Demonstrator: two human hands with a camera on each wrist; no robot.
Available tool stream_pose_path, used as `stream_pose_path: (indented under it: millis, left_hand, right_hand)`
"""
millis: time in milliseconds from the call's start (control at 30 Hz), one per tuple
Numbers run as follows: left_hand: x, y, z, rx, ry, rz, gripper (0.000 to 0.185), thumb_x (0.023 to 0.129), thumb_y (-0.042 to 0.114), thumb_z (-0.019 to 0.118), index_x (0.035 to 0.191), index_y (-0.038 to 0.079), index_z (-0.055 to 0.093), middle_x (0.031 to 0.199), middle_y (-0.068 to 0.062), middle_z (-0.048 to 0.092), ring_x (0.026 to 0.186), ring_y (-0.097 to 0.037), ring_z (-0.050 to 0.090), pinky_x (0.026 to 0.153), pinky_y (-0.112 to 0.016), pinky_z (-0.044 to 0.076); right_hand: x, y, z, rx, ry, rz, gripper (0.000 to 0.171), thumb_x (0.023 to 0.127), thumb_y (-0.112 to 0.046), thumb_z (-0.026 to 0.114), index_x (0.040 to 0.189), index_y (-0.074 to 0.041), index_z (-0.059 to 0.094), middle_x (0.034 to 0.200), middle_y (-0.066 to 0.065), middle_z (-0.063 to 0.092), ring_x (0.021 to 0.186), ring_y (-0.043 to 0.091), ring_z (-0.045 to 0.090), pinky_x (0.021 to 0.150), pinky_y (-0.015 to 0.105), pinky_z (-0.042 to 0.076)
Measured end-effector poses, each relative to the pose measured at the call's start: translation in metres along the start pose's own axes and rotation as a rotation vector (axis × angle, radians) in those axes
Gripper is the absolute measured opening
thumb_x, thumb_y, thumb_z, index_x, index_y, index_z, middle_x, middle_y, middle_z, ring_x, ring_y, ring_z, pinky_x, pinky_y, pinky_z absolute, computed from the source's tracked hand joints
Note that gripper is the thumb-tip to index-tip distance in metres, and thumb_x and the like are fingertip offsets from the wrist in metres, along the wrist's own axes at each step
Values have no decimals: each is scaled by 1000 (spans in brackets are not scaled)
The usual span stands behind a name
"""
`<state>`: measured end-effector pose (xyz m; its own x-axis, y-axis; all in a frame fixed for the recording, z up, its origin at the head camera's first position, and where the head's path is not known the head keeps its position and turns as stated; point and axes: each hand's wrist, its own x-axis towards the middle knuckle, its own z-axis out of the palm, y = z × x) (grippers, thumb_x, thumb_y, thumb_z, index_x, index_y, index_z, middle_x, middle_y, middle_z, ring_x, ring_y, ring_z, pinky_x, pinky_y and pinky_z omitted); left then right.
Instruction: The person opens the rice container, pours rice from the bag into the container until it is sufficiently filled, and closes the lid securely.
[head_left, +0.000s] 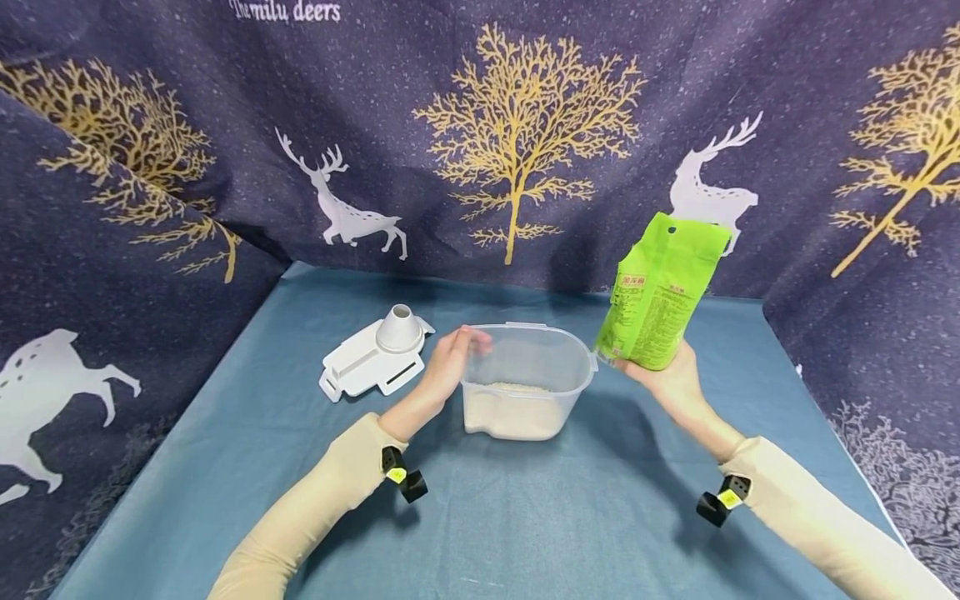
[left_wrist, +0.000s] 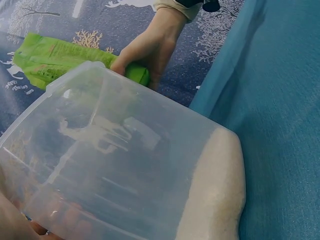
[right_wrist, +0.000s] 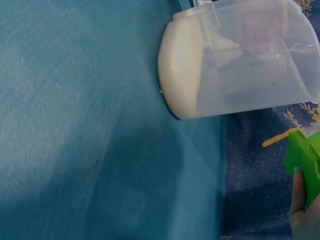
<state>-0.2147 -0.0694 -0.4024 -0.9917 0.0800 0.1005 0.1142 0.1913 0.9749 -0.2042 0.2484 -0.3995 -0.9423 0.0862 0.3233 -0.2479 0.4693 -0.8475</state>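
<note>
The counter is lying bare and wide toward the near edge, while a deer-print curtain is closing in its far and side edges. One clear container with a shallow layer of white grain is sitting mid-counter, one white funnel lid is lying just left of it, and one green bag is being held upright to its right. The left hand is curling over the container's left rim; the right hand is gripping the bag's bottom from below.
</note>
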Motion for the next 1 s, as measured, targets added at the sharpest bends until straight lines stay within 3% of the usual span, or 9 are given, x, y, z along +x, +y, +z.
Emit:
stream_pose_path:
  millis: [267,400,633,1000]
  left_hand:
    - [-1,1,-1,-15,-16,-24,50,106,27,26,108,-3,66,106,-22,70,106,-35,65,103,-46,42]
    - [-1,2,-1,-6,-13,-19,50,106,28,26,108,-2,66,106,-21,71,105,-33,66,103,-46,42]
    - [1,0,0,-12,-9,-10,47,106,26,28,108,-2,66,106,-22,70,104,-34,66,102,-46,42]
    - [0,0,-1,-9,-14,-3,48,106,27,28,107,-2,66,105,-23,70,104,-35,65,100,-47,43]
  right_hand:
    - [2,-5,-10,-110,-67,-97,48,68,-2,82,110,0,59,86,-34,56,79,-11,56,74,9,44]
    - [1,-7,-13,-137,-82,-115,46,68,-4,82,108,-1,60,85,-35,55,77,-11,55,72,10,43]
    - [-1,-6,-18,-62,-141,-173,47,67,4,80,108,-5,59,89,-30,62,78,-7,61,72,11,46]
    - [-2,-12,-27,-148,-225,-256,62,64,2,83,120,-6,56,96,-29,60,81,-6,59,70,14,44]
